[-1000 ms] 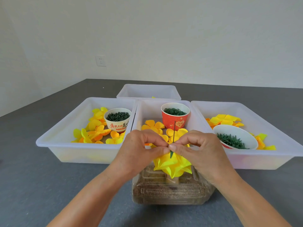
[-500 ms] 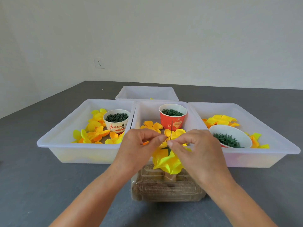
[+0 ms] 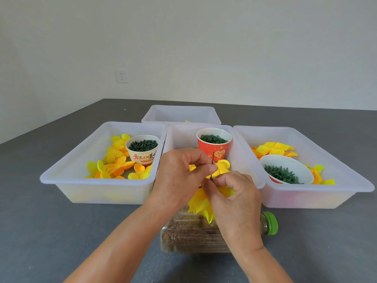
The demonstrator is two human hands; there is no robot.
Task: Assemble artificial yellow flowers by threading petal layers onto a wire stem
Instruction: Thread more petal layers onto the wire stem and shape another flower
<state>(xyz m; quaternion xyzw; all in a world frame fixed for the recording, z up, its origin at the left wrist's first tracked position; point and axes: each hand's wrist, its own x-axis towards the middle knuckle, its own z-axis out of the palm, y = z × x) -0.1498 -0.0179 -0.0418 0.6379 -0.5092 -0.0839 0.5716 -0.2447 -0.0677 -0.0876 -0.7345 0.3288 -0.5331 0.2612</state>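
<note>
Here, my left hand [image 3: 179, 176] is pinching the wire stem [image 3: 212, 166] in a tight grip, while my right hand [image 3: 234, 199] is pinching it lower down, just above the yellow petal layers [image 3: 201, 203], over a bottle [image 3: 195, 235] lying on the grey surface [image 3: 61, 231].

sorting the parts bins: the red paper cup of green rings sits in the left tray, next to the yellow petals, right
Not quite. The head view shows the red paper cup of green rings in the middle tray, not the left one. Yellow petals do lie next to it.
</note>
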